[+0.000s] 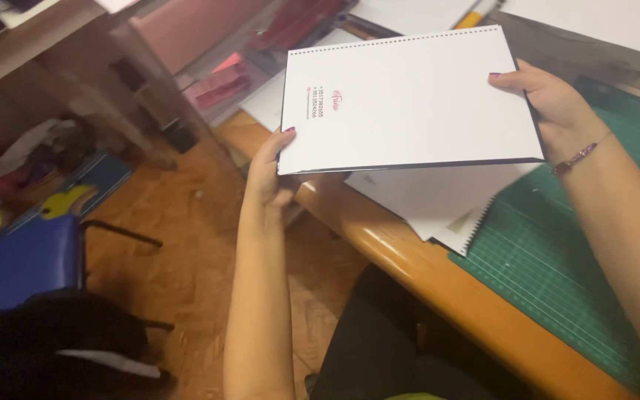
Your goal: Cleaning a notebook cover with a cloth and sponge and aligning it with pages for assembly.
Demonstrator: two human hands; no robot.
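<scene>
I hold a stack of white punched sheets (416,104) with a dark backing in the air above the desk's edge. A row of small holes runs along its far edge and small pink print sits near its left side. My left hand (270,169) grips the stack's lower left corner, thumb on top. At the right edge my right hand (553,104) clasps it, with a thin bracelet on the wrist. Both hands keep the stack nearly flat and slightly tilted.
Loose white sheets (438,204) lie under the stack on a green cutting mat (557,259). The wooden desk edge (409,259) runs diagonally. A blue chair (20,267) stands on the parquet floor at left, with shelves and pink boxes (216,81) behind.
</scene>
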